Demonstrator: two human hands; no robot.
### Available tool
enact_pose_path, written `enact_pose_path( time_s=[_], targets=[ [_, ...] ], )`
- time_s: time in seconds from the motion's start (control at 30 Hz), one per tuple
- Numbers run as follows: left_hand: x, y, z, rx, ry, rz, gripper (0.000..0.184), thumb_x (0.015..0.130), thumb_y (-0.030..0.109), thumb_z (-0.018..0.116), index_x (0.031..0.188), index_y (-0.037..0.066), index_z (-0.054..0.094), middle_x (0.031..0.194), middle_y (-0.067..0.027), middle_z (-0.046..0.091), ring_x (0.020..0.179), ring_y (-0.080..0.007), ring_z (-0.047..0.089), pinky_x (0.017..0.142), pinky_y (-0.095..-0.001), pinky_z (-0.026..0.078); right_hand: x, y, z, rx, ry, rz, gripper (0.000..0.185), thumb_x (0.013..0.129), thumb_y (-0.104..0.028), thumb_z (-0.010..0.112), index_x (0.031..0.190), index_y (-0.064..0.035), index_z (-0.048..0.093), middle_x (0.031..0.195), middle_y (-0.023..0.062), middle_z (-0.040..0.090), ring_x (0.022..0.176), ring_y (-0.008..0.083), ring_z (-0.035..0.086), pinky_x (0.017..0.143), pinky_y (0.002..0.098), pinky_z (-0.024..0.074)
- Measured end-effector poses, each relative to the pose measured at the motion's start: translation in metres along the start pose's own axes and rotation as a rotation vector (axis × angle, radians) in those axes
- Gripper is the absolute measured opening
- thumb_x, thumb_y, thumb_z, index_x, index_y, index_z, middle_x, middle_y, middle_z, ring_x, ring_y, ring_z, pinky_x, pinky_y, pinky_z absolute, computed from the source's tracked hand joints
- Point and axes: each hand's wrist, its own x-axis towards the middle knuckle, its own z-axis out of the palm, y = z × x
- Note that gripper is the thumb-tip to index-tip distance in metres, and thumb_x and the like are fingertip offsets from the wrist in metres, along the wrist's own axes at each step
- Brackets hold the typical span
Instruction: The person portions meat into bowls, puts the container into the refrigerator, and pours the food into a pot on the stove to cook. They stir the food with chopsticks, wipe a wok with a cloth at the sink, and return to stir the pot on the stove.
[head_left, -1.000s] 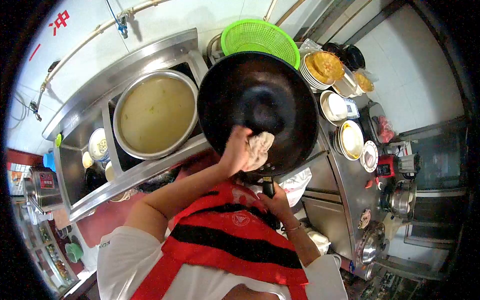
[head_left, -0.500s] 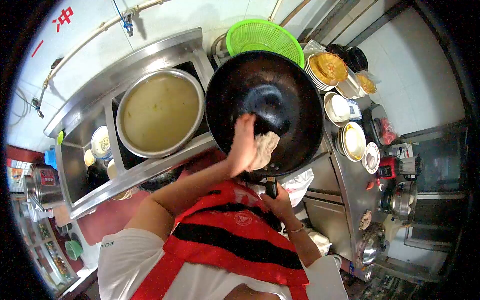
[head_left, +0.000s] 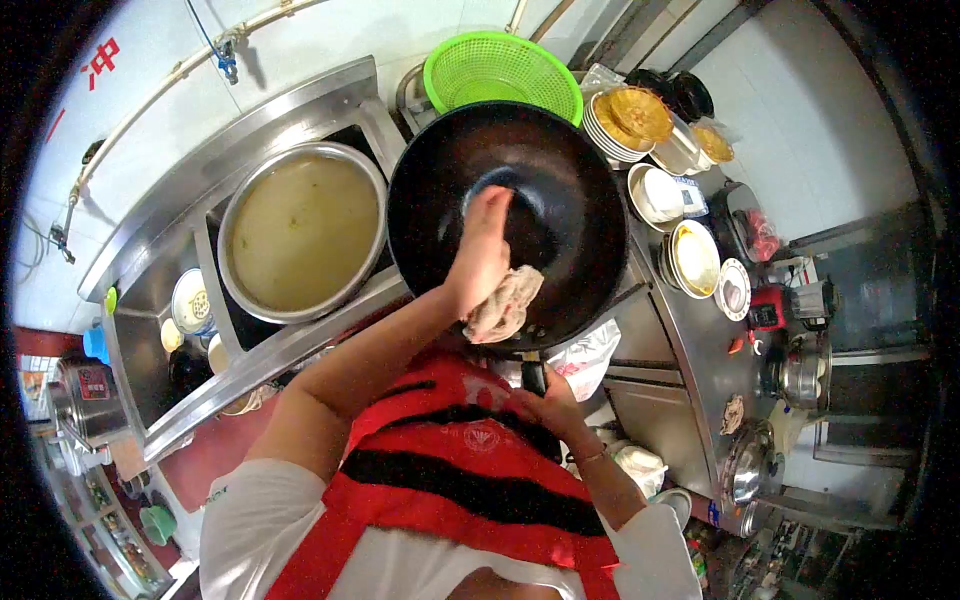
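A large black wok (head_left: 580, 200) is held tilted in front of me, its inside facing me. My left hand (head_left: 480, 250) reaches into it, closed on a crumpled, stained cloth (head_left: 508, 305) that hangs by the palm over the wok's lower inside. The fingertips of this hand point up toward the middle of the wok. Below the rim, my right hand (head_left: 558, 405) is wrapped round the wok's black handle (head_left: 534, 377), close to my red and black apron (head_left: 450, 480).
Left of the wok, a wide metal basin (head_left: 377, 245) of cloudy liquid sits at the steel sink (head_left: 150, 400). A green colander (head_left: 500, 75) stands behind. Stacked plates (head_left: 605, 130) and bowls (head_left: 693, 260) line the right-hand counter (head_left: 690, 345).
My left hand and the cloth have moved slightly left and down inside the wok. The view has shifted a little; my right hand keeps its hold on the handle.
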Motion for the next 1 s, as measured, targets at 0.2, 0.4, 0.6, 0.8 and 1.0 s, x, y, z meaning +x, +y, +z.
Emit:
enact_pose_path(
  time_s=[0.2, 0.4, 0.6, 0.8, 1.0],
  targets=[
    [-0.013, 0.043, 0.005, -0.665, -0.137, -0.441, 0.04, 0.096, 0.01, 0.041, 0.133, -0.002, 0.038, 0.132, -0.0176, 0.041, 0.13, -0.0269, 0.035, 0.107, -0.0311, 0.029, -0.006, -0.014, 0.001, 0.145, -0.07, 0.098, 0.04, 0.083, -0.024, 0.07, 0.114, -0.0045, 0.056, 0.096, 0.0062, 0.062, 0.085, 0.0156, 0.057, 0.076, 0.0306, 0.0459],
    [-0.058, 0.023, 0.01, -0.068, -0.515, 0.034, 0.044, 0.081, 0.0, 0.054, 0.125, 0.001, 0.05, 0.129, -0.0175, 0.044, 0.118, -0.036, 0.047, 0.101, -0.0379, 0.038, -0.004, 0.009, 0.002, 0.117, -0.072, 0.14, 0.044, 0.082, -0.031, 0.072, 0.114, -0.0049, 0.057, 0.105, 0.0081, 0.065, 0.096, 0.0181, 0.059, 0.086, 0.0324, 0.0465],
    [-0.068, 0.026, -0.036, 0.039, -0.481, 0.132, 0.032, 0.079, 0.013, 0.065, 0.107, 0.002, 0.057, 0.114, -0.0164, 0.05, 0.098, -0.0343, 0.053, 0.087, -0.0389, 0.046, 0.0, 0.016, -0.001, 0.122, -0.032, 0.108, 0.031, 0.083, -0.012, 0.067, 0.109, -0.0028, 0.052, 0.07, 0.0015, 0.055, 0.054, 0.0112, 0.049, 0.049, 0.0262, 0.041],
    [0.045, -0.002, -0.027, -0.035, 0.251, 0.201, 0.041, 0.074, 0.004, 0.066, 0.112, 0.006, 0.051, 0.109, -0.0173, 0.049, 0.106, -0.0382, 0.044, 0.091, -0.0423, 0.039, -0.007, 0.003, -0.001, -0.01, -0.027, 0.028, 0.042, 0.081, -0.017, 0.07, 0.117, -0.0018, 0.053, 0.09, 0.0067, 0.061, 0.079, 0.0165, 0.057, 0.071, 0.0325, 0.0477],
    [-0.035, -0.004, 0.006, -0.038, -0.38, 0.357, 0.034, 0.073, -0.004, 0.056, 0.104, 0.011, 0.056, 0.109, -0.0119, 0.052, 0.103, -0.0336, 0.046, 0.091, -0.0417, 0.035, 0.007, 0.025, -0.009, -0.048, -0.023, 0.001, 0.037, 0.081, -0.015, 0.067, 0.112, -0.0009, 0.053, 0.07, 0.0026, 0.057, 0.057, 0.0126, 0.053, 0.052, 0.0296, 0.0447]
  ],
)
